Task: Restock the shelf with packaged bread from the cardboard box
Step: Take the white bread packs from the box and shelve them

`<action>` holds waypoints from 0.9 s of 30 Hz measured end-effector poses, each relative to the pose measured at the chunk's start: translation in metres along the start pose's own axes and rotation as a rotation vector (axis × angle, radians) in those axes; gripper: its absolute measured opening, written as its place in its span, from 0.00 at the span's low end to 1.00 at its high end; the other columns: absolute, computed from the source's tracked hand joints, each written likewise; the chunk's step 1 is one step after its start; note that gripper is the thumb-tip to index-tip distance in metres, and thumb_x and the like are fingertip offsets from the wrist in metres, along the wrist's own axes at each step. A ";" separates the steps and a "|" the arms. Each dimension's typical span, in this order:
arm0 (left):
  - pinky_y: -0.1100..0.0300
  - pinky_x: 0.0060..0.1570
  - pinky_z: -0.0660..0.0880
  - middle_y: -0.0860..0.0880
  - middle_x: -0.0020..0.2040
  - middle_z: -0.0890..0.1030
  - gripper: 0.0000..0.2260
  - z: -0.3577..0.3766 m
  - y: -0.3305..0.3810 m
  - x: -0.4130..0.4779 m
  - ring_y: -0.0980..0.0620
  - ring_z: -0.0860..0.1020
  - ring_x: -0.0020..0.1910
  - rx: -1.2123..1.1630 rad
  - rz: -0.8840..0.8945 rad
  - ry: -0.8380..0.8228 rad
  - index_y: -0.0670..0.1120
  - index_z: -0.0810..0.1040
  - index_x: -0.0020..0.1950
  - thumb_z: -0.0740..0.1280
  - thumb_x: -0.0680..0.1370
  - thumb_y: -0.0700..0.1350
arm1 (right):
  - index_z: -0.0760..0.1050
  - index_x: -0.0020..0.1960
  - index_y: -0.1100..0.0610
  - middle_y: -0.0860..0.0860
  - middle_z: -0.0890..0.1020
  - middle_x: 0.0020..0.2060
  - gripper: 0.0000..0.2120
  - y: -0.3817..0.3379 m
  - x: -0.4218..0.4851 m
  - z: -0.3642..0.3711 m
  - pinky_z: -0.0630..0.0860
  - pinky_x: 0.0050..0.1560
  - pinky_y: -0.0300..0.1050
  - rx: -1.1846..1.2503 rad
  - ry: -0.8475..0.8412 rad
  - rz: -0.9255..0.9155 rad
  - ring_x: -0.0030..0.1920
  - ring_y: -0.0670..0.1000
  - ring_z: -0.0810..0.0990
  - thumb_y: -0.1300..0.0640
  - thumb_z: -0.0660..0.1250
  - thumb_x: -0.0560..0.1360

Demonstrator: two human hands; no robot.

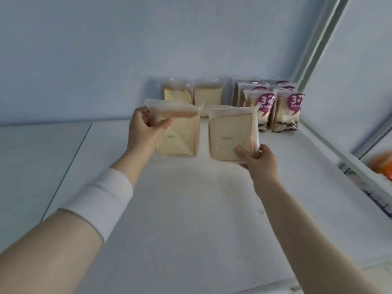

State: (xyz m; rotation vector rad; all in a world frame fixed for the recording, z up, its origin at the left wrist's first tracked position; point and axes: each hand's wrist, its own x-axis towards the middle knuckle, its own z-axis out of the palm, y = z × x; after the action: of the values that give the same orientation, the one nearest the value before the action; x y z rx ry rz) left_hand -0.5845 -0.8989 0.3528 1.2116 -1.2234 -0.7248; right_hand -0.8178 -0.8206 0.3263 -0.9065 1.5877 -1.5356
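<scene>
Two clear bags of sliced bread stand upright side by side over the white shelf [191, 209], their flat faces toward the camera. The left bread bag [180, 132] is pinched near its upper left corner by the left hand [144, 128], fingers [163, 124] clenched on the plastic. The right bread bag [231, 134] is gripped at its lower right corner by the right hand [258, 160]. Behind them, against the back wall, stand two more bread packs [193, 95], and to their right rows of purple-labelled packs [273, 107] fill the corner. A white wristband [101, 200] wraps the left forearm.
</scene>
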 end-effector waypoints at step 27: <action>0.54 0.61 0.68 0.40 0.62 0.69 0.31 0.064 -0.071 0.112 0.44 0.72 0.57 0.231 0.067 0.267 0.37 0.62 0.66 0.73 0.70 0.43 | 0.58 0.71 0.60 0.56 0.69 0.66 0.34 0.025 0.145 0.104 0.63 0.67 0.44 -0.488 0.132 -0.223 0.67 0.55 0.67 0.59 0.71 0.71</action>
State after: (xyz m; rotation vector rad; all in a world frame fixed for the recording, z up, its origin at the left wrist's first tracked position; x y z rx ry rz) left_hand -0.6045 -1.0388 0.3132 1.4003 -1.1391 -0.3638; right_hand -0.7959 -0.9972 0.2954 -1.3041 2.0659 -1.3969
